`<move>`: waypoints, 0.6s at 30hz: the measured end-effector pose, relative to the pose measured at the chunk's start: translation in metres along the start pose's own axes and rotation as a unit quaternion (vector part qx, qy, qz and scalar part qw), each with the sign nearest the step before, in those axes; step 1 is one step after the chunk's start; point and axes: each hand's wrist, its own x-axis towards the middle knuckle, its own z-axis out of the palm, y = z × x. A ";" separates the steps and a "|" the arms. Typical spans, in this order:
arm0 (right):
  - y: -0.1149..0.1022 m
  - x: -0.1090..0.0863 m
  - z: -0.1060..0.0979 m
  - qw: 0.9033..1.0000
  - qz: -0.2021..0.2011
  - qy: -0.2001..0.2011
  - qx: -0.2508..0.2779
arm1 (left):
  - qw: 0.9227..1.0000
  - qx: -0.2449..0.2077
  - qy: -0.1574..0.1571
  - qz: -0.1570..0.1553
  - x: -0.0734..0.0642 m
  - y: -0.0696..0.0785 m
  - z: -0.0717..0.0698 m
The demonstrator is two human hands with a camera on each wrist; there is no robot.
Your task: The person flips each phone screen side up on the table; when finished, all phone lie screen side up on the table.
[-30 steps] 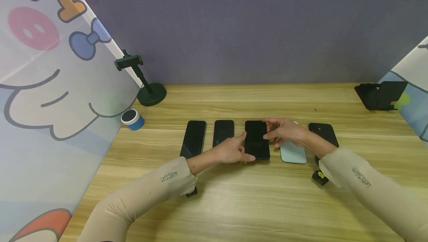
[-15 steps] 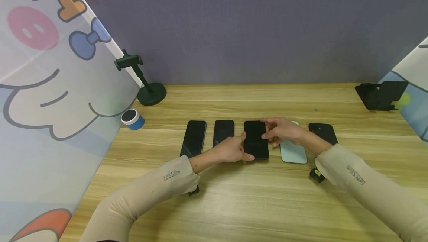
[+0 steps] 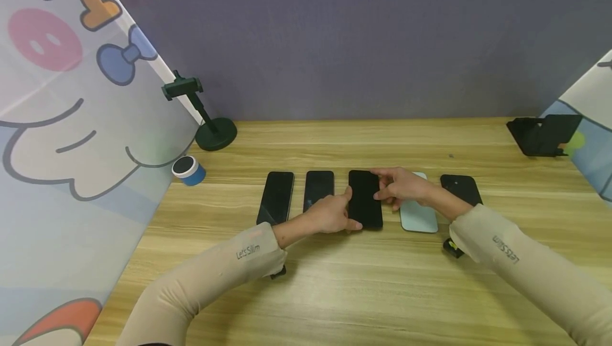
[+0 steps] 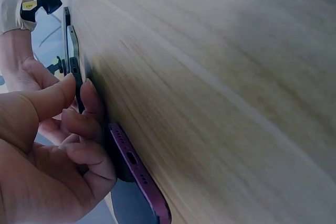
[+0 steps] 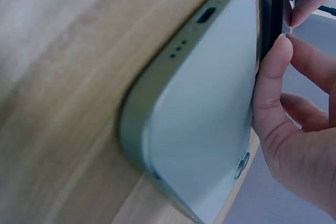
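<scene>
Five phones [image 3: 365, 203] lay in a row on the table [image 3: 363, 293], jar [image 3: 190, 170] to their left, stands [image 3: 215, 133] behind at both sides.

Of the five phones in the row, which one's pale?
The pale mint phone, fourth from left in the head view, just right of the black phone between left hand and right hand. The other four show dark faces.

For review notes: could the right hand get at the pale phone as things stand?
Probably yes: the right hand is right by the pale phone, on which no object lies; it would first need to leave the middle black phone.
</scene>
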 end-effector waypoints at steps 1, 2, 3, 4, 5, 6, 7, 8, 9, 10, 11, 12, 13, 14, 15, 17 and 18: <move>0.000 0.000 0.000 1.000 -0.001 0.001 -0.002 | 1.000 -0.001 -0.001 -0.002 0.000 0.000 0.000; -0.001 0.000 0.001 1.000 -0.001 0.001 -0.004 | 1.000 -0.001 -0.003 -0.003 0.000 0.001 0.000; -0.001 -0.001 0.001 1.000 0.000 0.002 -0.004 | 1.000 0.000 -0.004 -0.004 0.000 0.002 -0.001; -0.002 -0.001 0.001 1.000 0.000 0.002 -0.006 | 1.000 0.001 -0.006 -0.004 0.000 0.002 -0.001; -0.002 -0.002 0.001 1.000 -0.001 0.002 -0.008 | 1.000 0.001 -0.007 -0.005 0.001 0.002 -0.001; -0.003 -0.002 0.001 1.000 -0.002 0.003 -0.010 | 1.000 0.004 -0.007 -0.005 0.001 0.003 -0.001; -0.003 -0.003 0.001 1.000 -0.001 0.005 -0.012 | 1.000 0.004 -0.007 -0.004 0.002 0.003 -0.001; -0.004 -0.003 0.002 1.000 -0.001 0.007 -0.014 | 1.000 0.005 -0.008 -0.004 0.003 0.002 -0.001; -0.004 -0.003 0.002 1.000 -0.002 0.009 -0.016 | 1.000 0.008 -0.008 -0.003 0.003 0.002 -0.001; -0.004 -0.004 0.002 1.000 -0.003 0.010 -0.017 | 1.000 0.010 -0.008 -0.002 0.004 0.002 -0.001; -0.004 -0.004 0.003 1.000 -0.005 0.010 -0.020 | 1.000 0.013 -0.007 -0.002 0.004 0.002 -0.001; -0.004 -0.003 0.003 1.000 -0.006 0.012 -0.021 | 1.000 0.015 -0.007 -0.001 0.004 0.001 -0.001; -0.004 -0.003 0.004 1.000 -0.006 0.013 -0.022 | 1.000 0.015 -0.008 0.000 0.004 0.001 -0.001; -0.003 -0.003 0.004 1.000 -0.007 0.013 -0.022 | 1.000 0.017 -0.008 0.000 0.004 0.001 -0.002; -0.003 -0.003 0.004 1.000 -0.009 0.013 -0.022 | 1.000 0.020 -0.008 -0.001 0.004 0.002 -0.002; -0.003 -0.003 0.005 1.000 -0.011 0.013 -0.023 | 1.000 0.022 -0.011 -0.005 0.003 0.002 -0.003; -0.002 -0.003 0.005 1.000 -0.010 0.013 -0.021 | 1.000 0.027 -0.011 -0.008 0.002 0.003 -0.003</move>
